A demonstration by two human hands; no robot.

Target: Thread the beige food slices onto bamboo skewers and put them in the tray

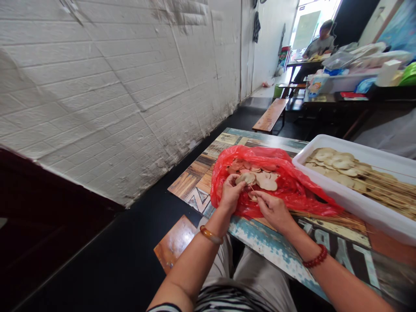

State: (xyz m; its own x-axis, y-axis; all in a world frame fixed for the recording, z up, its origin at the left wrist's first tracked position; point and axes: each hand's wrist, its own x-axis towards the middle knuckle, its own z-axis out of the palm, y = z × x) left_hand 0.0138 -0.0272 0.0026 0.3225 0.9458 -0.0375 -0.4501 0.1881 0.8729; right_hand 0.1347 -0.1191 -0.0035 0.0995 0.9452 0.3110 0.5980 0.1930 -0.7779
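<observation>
Over an opened red plastic bag (305,190), my left hand (230,190) pinches a thin, pale tan food slice (247,178). My right hand (269,206) grips a thin wooden skewer (251,187) whose tip meets the slice; whether it has pierced through I cannot tell. More loose slices (267,181) lie inside the bag under and behind my fingers. To the right, a white plastic tub (357,212) holds several slices on skewers (341,162). Loose bare skewers (338,221) lie on the table beside the bag, partly under it.
The patterned table (191,173) stands near a white brick-patterned wall (113,86). A wooden stool (177,240) is at the lower left, and a bench (272,115) sits beyond the table. Farther back, a person (320,43) sits at another table; bags and containers crowd the right.
</observation>
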